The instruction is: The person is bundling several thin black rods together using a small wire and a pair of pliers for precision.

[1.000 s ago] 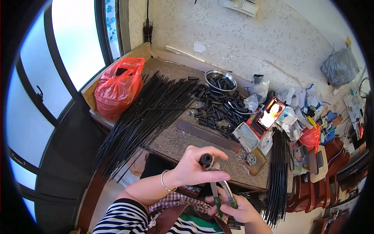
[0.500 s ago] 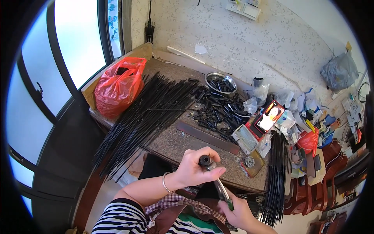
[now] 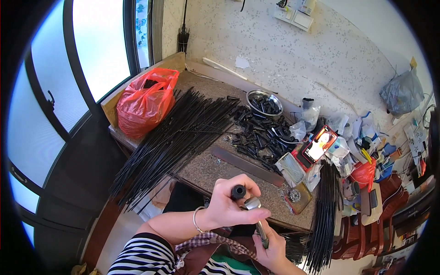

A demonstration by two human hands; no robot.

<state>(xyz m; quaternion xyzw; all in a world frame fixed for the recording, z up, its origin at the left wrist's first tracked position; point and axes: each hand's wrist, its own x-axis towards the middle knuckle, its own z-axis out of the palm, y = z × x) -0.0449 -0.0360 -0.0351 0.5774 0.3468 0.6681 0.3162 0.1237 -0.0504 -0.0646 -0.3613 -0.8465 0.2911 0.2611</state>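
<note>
Gripping a black cap [image 3: 238,191], the left hand [image 3: 228,206] hovers beyond the table edge [image 3: 256,217], right hand [image 3: 270,243] pinching a rod [image 3: 261,231].

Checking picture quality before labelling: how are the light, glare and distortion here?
Head view: daylight blows out the window panes; fisheye bends the wall and table edge toward a black rim; the phone screen glows; left hand and black cap are evenly lit and reasonably sharp.
</note>
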